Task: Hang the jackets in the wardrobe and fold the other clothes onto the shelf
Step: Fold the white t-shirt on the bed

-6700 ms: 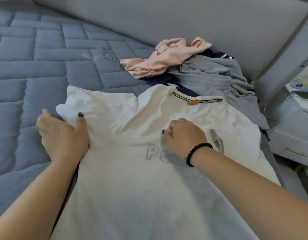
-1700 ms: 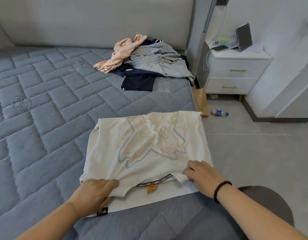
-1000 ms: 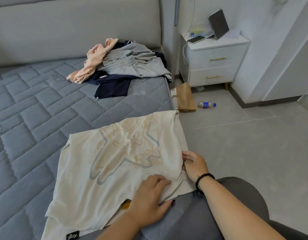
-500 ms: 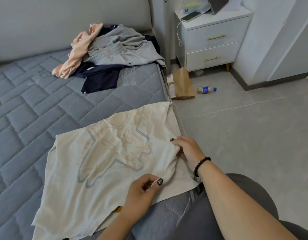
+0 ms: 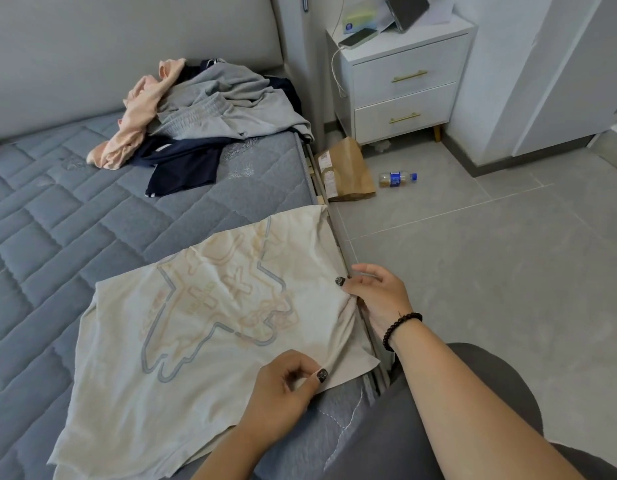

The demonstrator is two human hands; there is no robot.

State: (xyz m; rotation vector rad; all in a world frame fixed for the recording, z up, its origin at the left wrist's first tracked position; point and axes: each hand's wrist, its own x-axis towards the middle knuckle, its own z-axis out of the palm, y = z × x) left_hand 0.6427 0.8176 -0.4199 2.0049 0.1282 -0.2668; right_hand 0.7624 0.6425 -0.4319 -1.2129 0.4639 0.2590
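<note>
Bright, even daylight fills the room; soft, faint shadows lie under the hands on the cream printed T-shirt [image 5: 210, 320]. Wide-angle distortion bends the white two-drawer nightstand [image 5: 404, 84] and grey padded headboard [image 5: 127, 57] near the edges; focus is sharp, with no glare

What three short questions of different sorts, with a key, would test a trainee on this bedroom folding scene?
1. True or false: both hands pinch the white T-shirt.
2. Which lies on the floor beside the paper bag? A) bottle B) phone C) shoe
3. Fill in: the unfolded clothes pile lies near the bed's ____.

Key:
1. True: left hand and right hand each pinch its edge.
2. A, the bottle.
3. headboard.
</note>
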